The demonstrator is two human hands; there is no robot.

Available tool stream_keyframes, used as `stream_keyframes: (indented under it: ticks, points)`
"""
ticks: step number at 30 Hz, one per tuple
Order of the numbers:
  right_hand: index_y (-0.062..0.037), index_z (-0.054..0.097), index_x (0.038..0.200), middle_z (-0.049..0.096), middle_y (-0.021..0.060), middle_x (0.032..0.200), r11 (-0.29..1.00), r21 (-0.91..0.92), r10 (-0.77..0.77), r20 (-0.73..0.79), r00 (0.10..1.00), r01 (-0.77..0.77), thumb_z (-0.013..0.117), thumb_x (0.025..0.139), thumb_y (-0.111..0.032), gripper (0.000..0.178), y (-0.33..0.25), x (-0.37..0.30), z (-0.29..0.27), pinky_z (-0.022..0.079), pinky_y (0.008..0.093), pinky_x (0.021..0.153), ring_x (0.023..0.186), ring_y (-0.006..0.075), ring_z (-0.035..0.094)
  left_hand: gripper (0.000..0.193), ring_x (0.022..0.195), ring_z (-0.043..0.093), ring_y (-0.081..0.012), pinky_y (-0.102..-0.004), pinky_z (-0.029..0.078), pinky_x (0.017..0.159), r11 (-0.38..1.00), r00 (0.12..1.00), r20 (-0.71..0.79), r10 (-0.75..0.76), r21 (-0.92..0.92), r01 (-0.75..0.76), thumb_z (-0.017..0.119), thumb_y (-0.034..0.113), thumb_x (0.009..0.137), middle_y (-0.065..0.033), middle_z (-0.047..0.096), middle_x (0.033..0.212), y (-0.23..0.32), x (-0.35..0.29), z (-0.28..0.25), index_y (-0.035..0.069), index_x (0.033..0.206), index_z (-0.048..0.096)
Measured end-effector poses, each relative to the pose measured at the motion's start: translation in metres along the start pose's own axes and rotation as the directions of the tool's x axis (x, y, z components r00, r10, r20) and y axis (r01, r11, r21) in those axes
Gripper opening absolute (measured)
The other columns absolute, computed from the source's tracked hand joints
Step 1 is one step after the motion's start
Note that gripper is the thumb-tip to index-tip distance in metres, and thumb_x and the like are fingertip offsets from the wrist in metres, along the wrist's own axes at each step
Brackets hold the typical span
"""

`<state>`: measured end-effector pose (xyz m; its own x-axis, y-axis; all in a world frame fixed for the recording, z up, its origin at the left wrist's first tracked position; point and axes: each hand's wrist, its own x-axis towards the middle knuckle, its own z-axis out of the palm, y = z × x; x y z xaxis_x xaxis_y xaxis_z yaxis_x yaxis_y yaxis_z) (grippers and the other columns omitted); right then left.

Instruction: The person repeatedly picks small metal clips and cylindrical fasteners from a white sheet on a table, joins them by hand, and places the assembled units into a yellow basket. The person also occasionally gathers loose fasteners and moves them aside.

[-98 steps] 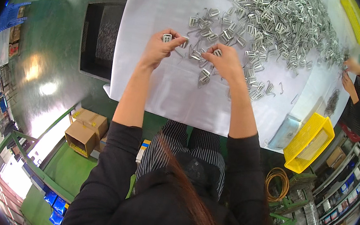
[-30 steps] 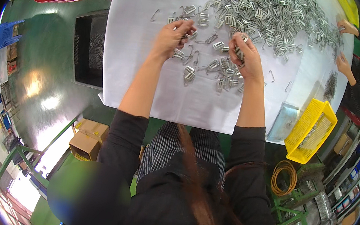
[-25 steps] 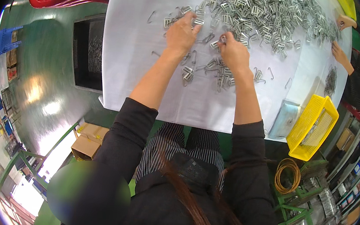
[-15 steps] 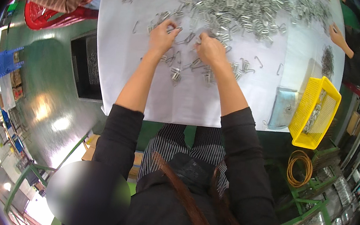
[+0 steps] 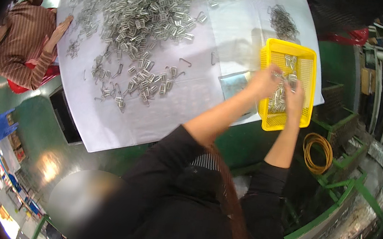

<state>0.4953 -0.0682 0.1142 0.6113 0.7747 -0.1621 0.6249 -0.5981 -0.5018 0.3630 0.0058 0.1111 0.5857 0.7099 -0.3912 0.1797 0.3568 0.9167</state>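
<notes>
Both my hands are at the yellow plastic basket (image 5: 290,48) on the table's right edge. My left hand (image 5: 264,84) reaches over the basket's left wall, fingers closed on small silver metal clips. From the near side, my right hand (image 5: 295,98) also comes in, closed on similar clips between thumb and fingers. More silver metal clips (image 5: 276,100) lie inside the basket below and between the hands. The fingertips are partly hidden by the pieces they hold, so how many each has I cannot tell.
A big heap of metal clips (image 5: 142,9) covers the far part of the white-covered table (image 5: 163,126), with a smaller loose group (image 5: 151,82) nearer. Thin dark wire pieces (image 5: 283,23) lie beyond the basket. A flat bluish packet (image 5: 237,86) sits left of it. Another person (image 5: 29,39) is at the left.
My hands have left the loose clips mid-table and moved right to the yellow basket, carrying clips. The view has turned right, so the table and heap now appear further left.
</notes>
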Motion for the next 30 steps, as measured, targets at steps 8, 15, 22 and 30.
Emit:
stream_keyframes:
  ticks: [8, 15, 22, 30]
  points:
    - [-0.0036, 0.056, 0.103, 0.056, 0.0136, 0.102, 0.942, -0.198, -0.321, -0.297, 0.899, 0.271, 0.06, 0.079, -0.017, 0.028, -0.024, 0.01, 0.031, 0.041, 0.0358, 0.086, 0.098, 0.0302, 0.053, 0.028, 0.103, 0.051, -0.0302, -0.0376, 0.04, 0.089, 0.832, 0.77, -0.392, 0.504, 0.461, -0.31, 0.062, 0.006, 0.074, -0.0131, 0.058, 0.099, -0.027, -0.014, -0.07, 0.006, 0.102, 0.057]
    - [-0.0078, 0.06, 0.089, 0.059, 0.0078, 0.092, 0.886, 0.327, -0.416, 0.244, 0.876, 0.33, 0.061, 0.074, -0.007, 0.015, -0.151, -0.067, 0.195, 0.046, 0.037, 0.072, 0.083, 0.0272, 0.058, 0.014, 0.087, 0.055, -0.0258, -0.0391, 0.041, 0.078, 0.686, 0.737, -0.653, 0.175, 0.618, 0.385, 0.065, 0.011, 0.072, -0.0068, 0.06, 0.086, -0.132, -0.075, -0.201, 0.008, 0.084, 0.06]
    - [-0.0084, 0.059, 0.088, 0.06, 0.0072, 0.089, 0.906, 0.146, -0.418, 0.162, 0.894, 0.397, 0.063, 0.073, -0.009, 0.015, -0.219, -0.093, 0.283, 0.047, 0.0367, 0.071, 0.082, 0.0284, 0.059, 0.009, 0.077, 0.057, -0.0271, -0.0386, 0.044, 0.069, 0.857, 0.619, -0.762, 0.19, 0.436, 0.274, 0.061, 0.011, 0.074, -0.0088, 0.06, 0.076, -0.155, -0.145, -0.288, 0.005, 0.081, 0.059]
    - [-0.0082, 0.058, 0.081, 0.059, 0.007, 0.086, 0.893, 0.03, -0.442, 0.242, 0.864, 0.449, 0.066, 0.072, -0.012, 0.013, -0.224, -0.092, 0.302, 0.047, 0.0371, 0.065, 0.076, 0.0279, 0.059, 0.025, 0.075, 0.057, -0.0212, -0.0319, 0.046, 0.067, 0.718, 0.725, -0.588, 0.359, 0.67, 0.188, 0.068, 0.013, 0.074, -0.0085, 0.06, 0.087, -0.17, -0.141, -0.349, 0.003, 0.095, 0.057]
